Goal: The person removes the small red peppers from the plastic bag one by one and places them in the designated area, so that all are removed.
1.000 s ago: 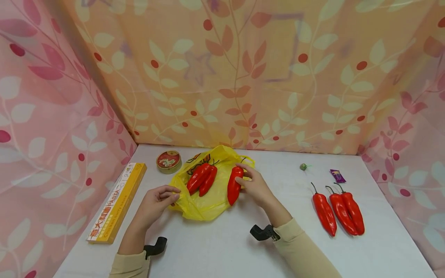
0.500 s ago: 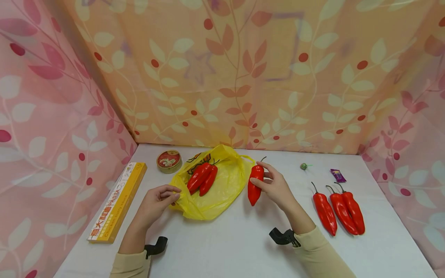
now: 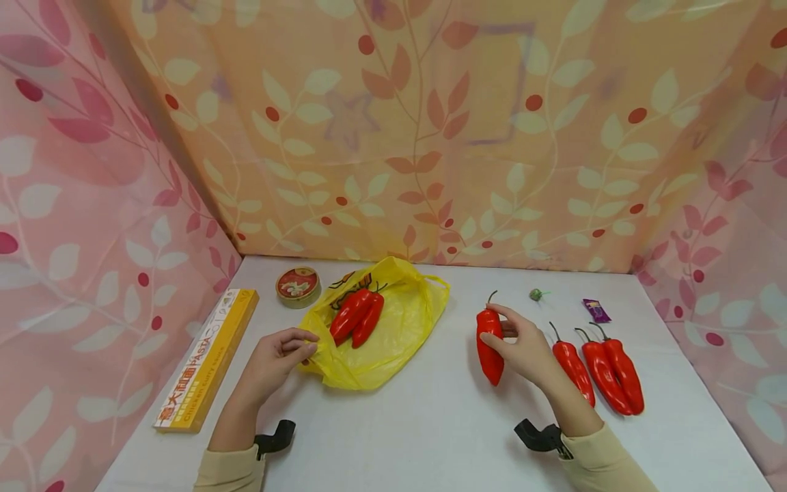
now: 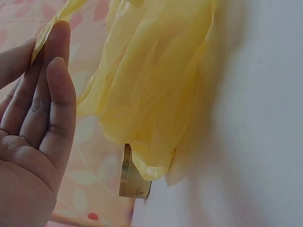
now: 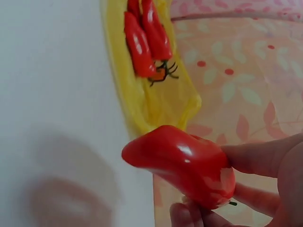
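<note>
Pepper [image 3: 489,338], gripped by the right hand [image 3: 522,345], has left the bag [image 3: 393,328] and now hangs right, near three peppers [image 3: 599,369] on the counter [image 3: 418,430], while the left hand [image 3: 273,359] pinches the bag's rim.

A: What does the person wear?
B: Long beige sleeves on both arms, each ending in a cuff at the wrist. Both hands are bare: left hand [image 3: 277,355], right hand [image 3: 525,348].
A: Anything strapped on?
B: A small black camera mount sits at each wrist, by the cuff, on the underside of the arm.
A: Rings, a watch?
B: I see no detail that fine.
</note>
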Demonstrator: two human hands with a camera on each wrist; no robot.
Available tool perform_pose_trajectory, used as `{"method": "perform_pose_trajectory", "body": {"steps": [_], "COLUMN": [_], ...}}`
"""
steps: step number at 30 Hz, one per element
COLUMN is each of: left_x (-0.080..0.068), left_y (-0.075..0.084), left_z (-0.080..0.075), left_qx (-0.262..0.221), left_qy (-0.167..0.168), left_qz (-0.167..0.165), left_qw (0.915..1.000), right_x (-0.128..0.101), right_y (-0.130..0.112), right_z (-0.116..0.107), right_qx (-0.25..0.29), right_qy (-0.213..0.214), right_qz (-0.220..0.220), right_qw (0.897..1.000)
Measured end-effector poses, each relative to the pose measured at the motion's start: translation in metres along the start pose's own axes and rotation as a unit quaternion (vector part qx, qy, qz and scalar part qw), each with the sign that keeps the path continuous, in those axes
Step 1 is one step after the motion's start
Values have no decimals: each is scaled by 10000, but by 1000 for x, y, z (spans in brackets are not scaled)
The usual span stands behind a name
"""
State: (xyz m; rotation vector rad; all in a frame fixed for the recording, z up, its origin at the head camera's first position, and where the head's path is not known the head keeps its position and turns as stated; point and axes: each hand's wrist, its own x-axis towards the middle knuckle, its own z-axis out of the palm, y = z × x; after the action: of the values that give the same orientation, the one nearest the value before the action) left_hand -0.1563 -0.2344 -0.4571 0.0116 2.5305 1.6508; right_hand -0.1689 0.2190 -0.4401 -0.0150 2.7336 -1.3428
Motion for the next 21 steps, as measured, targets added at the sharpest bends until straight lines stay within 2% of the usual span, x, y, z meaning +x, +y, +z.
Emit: {"method": "perform_pose_trajectory", "body": {"steps": [9,16,21], "left_x": [-1,-1,-1], "left_y": [1,2,1], "left_z": [1,1,1], "left_qx": [10,38,8], "left_qy": [20,-13,-40], "left_qz": [-50,-97,-61], "left_qw": [10000,9999,10000], "right_x": [-21,-32,-33], "right_y": [30,50,60], "right_z": [-25,-42,-51], "right_qx": [-954,-1969,-2403], "right_qy": [52,18,61], "right_qz": [9,136,199], "right_qw": [9954,9803,9705]}}
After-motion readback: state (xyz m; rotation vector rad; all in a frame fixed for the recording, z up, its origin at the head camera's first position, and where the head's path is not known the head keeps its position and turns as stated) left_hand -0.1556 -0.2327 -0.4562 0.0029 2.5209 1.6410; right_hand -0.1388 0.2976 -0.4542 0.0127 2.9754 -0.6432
